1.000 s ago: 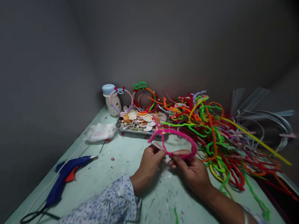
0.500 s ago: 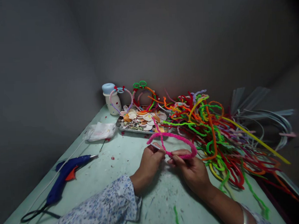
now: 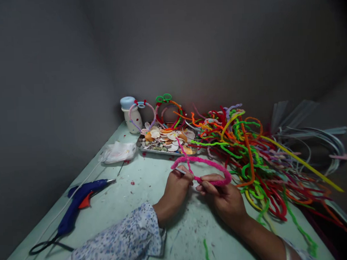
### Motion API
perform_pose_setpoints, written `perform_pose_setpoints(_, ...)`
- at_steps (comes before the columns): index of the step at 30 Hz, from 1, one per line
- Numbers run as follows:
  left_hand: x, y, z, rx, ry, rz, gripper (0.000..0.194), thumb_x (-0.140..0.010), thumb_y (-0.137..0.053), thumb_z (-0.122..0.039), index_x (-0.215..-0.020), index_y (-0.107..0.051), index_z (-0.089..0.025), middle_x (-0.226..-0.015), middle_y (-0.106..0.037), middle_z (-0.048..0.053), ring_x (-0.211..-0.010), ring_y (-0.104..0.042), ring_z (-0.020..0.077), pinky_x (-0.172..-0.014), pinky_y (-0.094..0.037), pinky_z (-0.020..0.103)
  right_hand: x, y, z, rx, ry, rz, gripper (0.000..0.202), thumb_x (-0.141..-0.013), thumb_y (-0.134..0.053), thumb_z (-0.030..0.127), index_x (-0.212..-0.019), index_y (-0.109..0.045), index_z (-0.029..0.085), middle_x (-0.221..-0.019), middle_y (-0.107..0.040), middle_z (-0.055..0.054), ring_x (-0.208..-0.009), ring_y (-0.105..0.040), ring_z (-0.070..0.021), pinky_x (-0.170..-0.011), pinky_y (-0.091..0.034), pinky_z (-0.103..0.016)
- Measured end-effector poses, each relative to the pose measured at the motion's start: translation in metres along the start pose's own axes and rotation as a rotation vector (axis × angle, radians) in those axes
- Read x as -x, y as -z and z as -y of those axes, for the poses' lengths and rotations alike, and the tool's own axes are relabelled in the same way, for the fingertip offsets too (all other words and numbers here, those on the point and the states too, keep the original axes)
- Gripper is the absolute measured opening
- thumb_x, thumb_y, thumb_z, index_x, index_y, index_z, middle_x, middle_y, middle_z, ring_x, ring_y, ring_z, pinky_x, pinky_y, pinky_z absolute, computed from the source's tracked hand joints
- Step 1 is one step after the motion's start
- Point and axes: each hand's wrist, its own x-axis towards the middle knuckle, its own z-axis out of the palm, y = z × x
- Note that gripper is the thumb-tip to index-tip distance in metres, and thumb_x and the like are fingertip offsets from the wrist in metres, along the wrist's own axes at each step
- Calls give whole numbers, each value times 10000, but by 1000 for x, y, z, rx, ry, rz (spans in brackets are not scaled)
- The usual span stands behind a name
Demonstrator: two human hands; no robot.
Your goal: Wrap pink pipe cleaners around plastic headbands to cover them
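A curved headband (image 3: 211, 161) covered in fuzzy magenta pipe cleaner is between my hands, above the table's middle. My left hand (image 3: 177, 187) is closed on its left part, where a bare whitish strip shows by the thumb. My right hand (image 3: 224, 198) pinches the near side of the band, fingertips close to the left ones. A loose pink pipe cleaner end (image 3: 182, 148) rises from the band near my left fingers toward the tray. Part of the band lies hidden behind the fingers.
A shallow metal tray (image 3: 153, 149) of shells stands behind, with decorated headbands (image 3: 128, 116) and a blue-lidded jar (image 3: 134, 121). Tangled pipe cleaners (image 3: 243, 142) and clear bands (image 3: 335, 146) lie right. A blue glue gun (image 3: 76, 207) with cord and a plastic packet (image 3: 118, 152) lie left.
The whole view has shifted slightly, so things appear a little farther right. Both hands keep the same hold on the headband, with barely any finger movement visible.
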Motion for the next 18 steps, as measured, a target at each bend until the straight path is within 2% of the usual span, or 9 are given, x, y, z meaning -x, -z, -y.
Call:
perform_pose_setpoints(4,1,0,-1,-13,-8,-23,164,-717,-497,-154,-566,-444,-191,-576,-430,-27,-566,-388,122,-559,-313,260,1,-1,0,-1,5,7,143,-877,-601,337,-894,-677,217,-811,-715,-49,-682,-687,-193,-627,-568,-309)
perform_pose_setpoints(8,1,-1,-1,10,10,-8,172,-732,-532,-175,-579,-455,-188,-566,-429,-32,-559,-384,116,-564,-318,257,-2,0,5,-10,-63,-27,188,-859,-620,381,-911,-673,209,-762,-720,-50,-658,-690,-202,-630,-566,-317)
perform_pose_setpoints(12,2,-3,-1,116,46,60,67,-715,-611,-193,-743,-560,-162,-669,-535,-6,-631,-478,125,-624,-372,256,-8,1,10,-87,-183,-85,270,-820,-650,452,-865,-656,186,-679,-717,-53,-584,-678,-200,-593,-565,-319)
perform_pose_setpoints(14,3,-3,0,231,88,103,239,-688,-619,-158,-924,-584,-154,-770,-595,20,-693,-533,139,-659,-396,261,-10,2,11,-188,-219,-77,281,-800,-670,460,-854,-644,185,-666,-714,-46,-570,-673,-191,-571,-563,-306)
perform_pose_setpoints(16,2,-3,1,342,143,160,399,-664,-580,-108,-1060,-575,-156,-778,-611,23,-683,-550,137,-651,-397,260,-12,2,10,-314,-244,-57,275,-786,-693,445,-854,-634,185,-689,-716,-40,-577,-674,-175,-550,-555,-278)
perform_pose_setpoints(18,1,-2,2,431,182,214,452,-633,-540,-71,-1075,-591,-151,-723,-599,11,-633,-544,125,-636,-392,256,-12,3,11,-436,-287,-39,267,-773,-713,424,-837,-632,179,-697,-711,-36,-570,-666,-152,-517,-534,-238)
